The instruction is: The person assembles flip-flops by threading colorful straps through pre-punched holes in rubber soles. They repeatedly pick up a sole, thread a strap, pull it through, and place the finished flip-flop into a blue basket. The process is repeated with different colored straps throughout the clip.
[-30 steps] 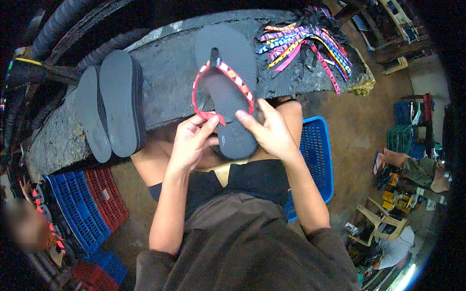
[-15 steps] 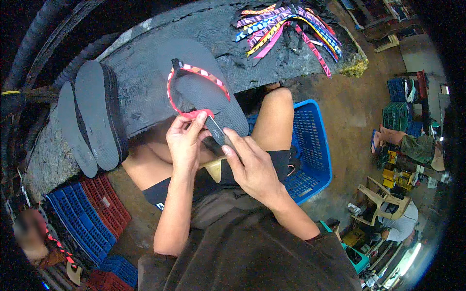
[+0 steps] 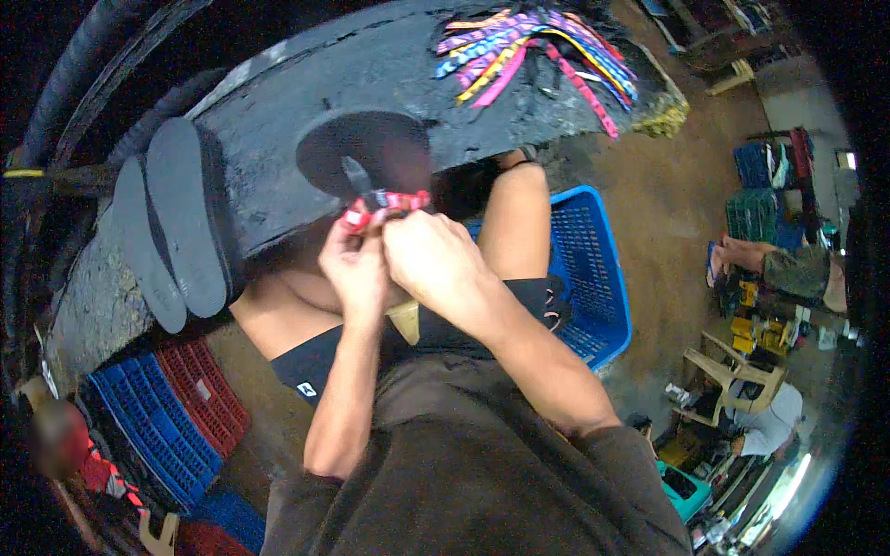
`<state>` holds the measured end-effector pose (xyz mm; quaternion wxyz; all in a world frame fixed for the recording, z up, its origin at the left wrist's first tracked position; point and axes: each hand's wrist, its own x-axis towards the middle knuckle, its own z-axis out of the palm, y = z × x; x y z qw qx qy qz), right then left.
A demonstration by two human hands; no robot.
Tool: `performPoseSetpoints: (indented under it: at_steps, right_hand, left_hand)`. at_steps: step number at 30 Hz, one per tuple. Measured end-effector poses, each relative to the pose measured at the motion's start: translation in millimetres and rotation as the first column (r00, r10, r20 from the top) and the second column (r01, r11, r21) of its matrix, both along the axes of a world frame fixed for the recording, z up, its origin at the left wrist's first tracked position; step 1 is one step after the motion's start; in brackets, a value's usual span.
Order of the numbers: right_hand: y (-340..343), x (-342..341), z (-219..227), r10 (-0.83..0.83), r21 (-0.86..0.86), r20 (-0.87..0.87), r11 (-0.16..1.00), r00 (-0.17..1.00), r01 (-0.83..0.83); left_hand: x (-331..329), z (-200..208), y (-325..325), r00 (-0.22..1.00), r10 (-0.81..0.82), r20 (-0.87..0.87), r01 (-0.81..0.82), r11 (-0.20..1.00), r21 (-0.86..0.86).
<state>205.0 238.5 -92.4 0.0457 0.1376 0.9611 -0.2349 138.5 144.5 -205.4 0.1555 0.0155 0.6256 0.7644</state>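
A dark flip-flop sole is tilted up at the bench edge, blurred by motion. Its red patterned strap is bunched just above my hands. My left hand pinches the red strap near its left end. Against it, my right hand is closed with its back toward me, at the strap's other side; its fingertips and whatever they grip are hidden. A narrow grey pointed piece shows in front of the sole, too blurred to name.
Stacked grey soles lie on the stone bench at left. Colourful straps are heaped at its far right. A blue basket stands by my right knee; blue and red crates sit lower left. People are at the right.
The sole has tilted and drawn nearer me. My right hand has moved left and up against my left hand and rolled over; the thin metal tool it held no longer shows clearly.
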Motion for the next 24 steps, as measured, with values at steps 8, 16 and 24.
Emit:
performPoseSetpoints:
  at_steps: [8,16,24]
  right_hand:
    - [16,69,23,-0.319,-0.515,-0.392,0.853,0.863,0.081]
    - [4,36,-64,-0.609,-0.953,-0.001,-0.240,0.793,-0.185]
    - [-34,18,-42,-0.776,-0.977,-0.191,0.088,0.601,-0.197]
  left_hand:
    - [11,30,-10,0.998,-0.055,0.013,0.055,0.998,0.026]
    - [23,105,-14,0.971,-0.224,-0.087,0.225,0.974,-0.006]
    - [21,135,-8,0.973,-0.093,0.211,0.040,0.970,0.240]
